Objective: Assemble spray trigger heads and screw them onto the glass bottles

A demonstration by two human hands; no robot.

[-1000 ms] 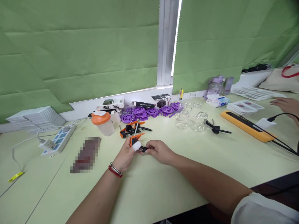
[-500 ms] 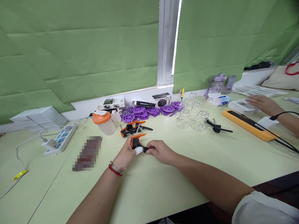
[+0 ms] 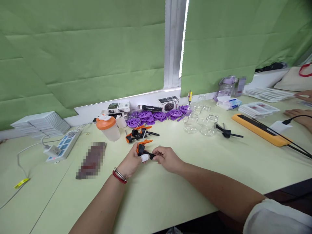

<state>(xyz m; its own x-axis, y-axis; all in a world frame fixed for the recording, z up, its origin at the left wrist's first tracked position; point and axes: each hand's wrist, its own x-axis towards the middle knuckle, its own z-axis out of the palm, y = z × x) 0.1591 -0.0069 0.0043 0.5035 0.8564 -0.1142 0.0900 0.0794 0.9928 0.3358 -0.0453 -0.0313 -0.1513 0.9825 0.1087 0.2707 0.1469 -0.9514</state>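
Note:
My left hand (image 3: 130,163) is closed round a black-and-orange lever part (image 3: 140,149), which has an orange lever on top and a black stem pointing right. White wrapping covers one of its fingertips. My right hand (image 3: 168,158) pinches the far end of that stem, and its fingertips hide part of it. Just behind my hands lie several similar black-and-orange parts (image 3: 133,138) with black stems and thin metal rods.
An orange-lidded cup (image 3: 110,131) stands back left, near a power strip (image 3: 63,147). Purple wheel-shaped pieces (image 3: 159,116), glass jars (image 3: 207,127) and a black stemmed part (image 3: 226,133) lie behind. Rightward are a yellow-orange power strip (image 3: 260,131) and another person's hands (image 3: 298,115).
My hands have hardly moved and keep their hold on the part. At the right, the other person's hand has left the stack of white cards and moved rightward.

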